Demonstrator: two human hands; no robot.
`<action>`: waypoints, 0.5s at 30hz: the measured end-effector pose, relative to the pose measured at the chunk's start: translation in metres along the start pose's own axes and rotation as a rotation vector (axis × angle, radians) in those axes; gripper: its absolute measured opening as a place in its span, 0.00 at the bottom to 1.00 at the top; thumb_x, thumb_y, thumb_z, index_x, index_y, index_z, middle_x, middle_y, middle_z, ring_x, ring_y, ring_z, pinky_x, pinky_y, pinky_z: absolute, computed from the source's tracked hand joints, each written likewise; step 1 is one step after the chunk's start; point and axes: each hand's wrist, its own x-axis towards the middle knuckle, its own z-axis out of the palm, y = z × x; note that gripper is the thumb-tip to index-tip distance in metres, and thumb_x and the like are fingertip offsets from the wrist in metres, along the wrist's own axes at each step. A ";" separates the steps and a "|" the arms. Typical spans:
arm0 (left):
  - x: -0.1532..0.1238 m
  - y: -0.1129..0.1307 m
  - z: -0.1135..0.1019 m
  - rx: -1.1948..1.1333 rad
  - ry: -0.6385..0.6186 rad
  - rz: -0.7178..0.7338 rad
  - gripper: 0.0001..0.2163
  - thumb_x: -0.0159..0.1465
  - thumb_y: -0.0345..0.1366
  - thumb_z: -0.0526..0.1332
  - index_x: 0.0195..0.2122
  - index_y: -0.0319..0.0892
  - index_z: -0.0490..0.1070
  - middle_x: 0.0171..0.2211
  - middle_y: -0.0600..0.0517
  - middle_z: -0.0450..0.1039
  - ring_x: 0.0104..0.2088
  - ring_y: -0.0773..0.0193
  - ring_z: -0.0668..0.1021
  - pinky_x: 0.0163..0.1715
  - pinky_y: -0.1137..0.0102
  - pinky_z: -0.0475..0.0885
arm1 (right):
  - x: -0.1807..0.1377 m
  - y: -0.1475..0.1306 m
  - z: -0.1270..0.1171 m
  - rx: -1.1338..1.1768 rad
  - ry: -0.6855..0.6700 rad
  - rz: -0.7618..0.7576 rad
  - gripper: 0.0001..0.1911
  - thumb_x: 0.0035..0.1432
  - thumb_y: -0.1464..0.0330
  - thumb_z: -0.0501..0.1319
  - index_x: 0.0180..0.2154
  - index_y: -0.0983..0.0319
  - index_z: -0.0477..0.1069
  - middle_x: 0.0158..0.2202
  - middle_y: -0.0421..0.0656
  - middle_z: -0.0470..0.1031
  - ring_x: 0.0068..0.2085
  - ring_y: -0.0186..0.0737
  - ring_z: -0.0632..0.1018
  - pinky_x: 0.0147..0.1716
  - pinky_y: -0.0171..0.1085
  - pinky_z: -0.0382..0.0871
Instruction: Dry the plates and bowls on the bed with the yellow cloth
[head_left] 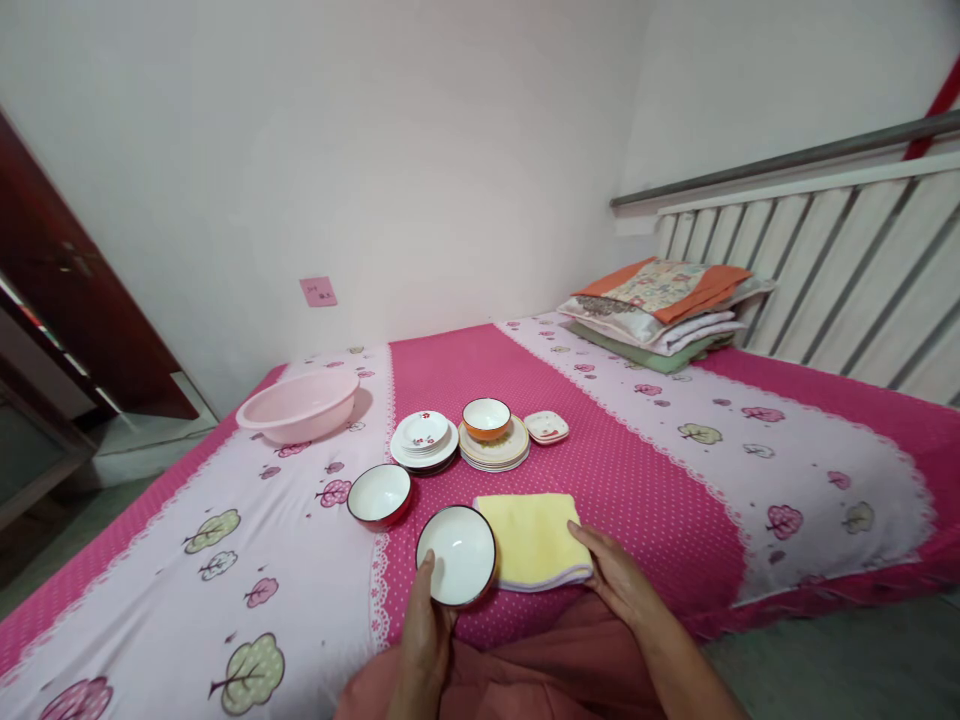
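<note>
My left hand [429, 620] grips a white bowl [456, 555] with a dark rim, thumb inside and the other fingers underneath. The bowl is tilted toward me. At its right is a folded yellow cloth [531, 540] with a pale purple edge. My right hand [611, 568] pinches the cloth's right side, thumb on top and fingers mostly hidden below. A similar red-sided bowl [379, 494] stands just beyond my left hand. Farther off are stacked white plates [424, 440], cream plates [495, 455] topped by an orange bowl [487, 418], and small square dishes [547, 428].
A pink basin [300, 408] sits at the far left of the bed [315, 580], close to the wall. Folded bedding and pillows [664, 300] are piled at the far right against a white slatted headboard [810, 270]. My lap borders the bed's near edge.
</note>
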 end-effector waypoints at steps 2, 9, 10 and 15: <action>0.001 -0.001 -0.002 0.000 -0.007 0.003 0.20 0.72 0.38 0.63 0.64 0.44 0.73 0.55 0.44 0.82 0.58 0.50 0.82 0.57 0.58 0.80 | -0.001 -0.001 0.003 0.041 0.009 -0.017 0.22 0.44 0.50 0.73 0.33 0.62 0.83 0.33 0.52 0.87 0.31 0.54 0.86 0.29 0.46 0.81; 0.001 0.000 -0.002 0.016 -0.004 0.002 0.20 0.72 0.38 0.63 0.64 0.40 0.73 0.53 0.42 0.83 0.57 0.50 0.82 0.57 0.59 0.80 | 0.013 0.001 -0.013 0.114 0.322 -0.129 0.25 0.43 0.51 0.72 0.39 0.61 0.77 0.35 0.47 0.87 0.33 0.53 0.86 0.35 0.47 0.82; 0.001 0.000 -0.001 0.017 -0.005 0.000 0.20 0.72 0.38 0.63 0.64 0.40 0.73 0.53 0.42 0.83 0.57 0.50 0.83 0.57 0.59 0.80 | 0.015 0.000 -0.017 0.110 0.375 -0.142 0.27 0.43 0.50 0.71 0.41 0.61 0.76 0.36 0.47 0.87 0.34 0.54 0.86 0.36 0.47 0.82; 0.001 -0.001 0.001 0.020 0.022 0.013 0.20 0.72 0.38 0.63 0.63 0.41 0.73 0.56 0.43 0.82 0.54 0.52 0.84 0.55 0.61 0.81 | 0.020 -0.002 -0.019 -0.017 0.511 -0.205 0.37 0.45 0.48 0.71 0.51 0.65 0.77 0.50 0.56 0.85 0.47 0.59 0.85 0.43 0.48 0.81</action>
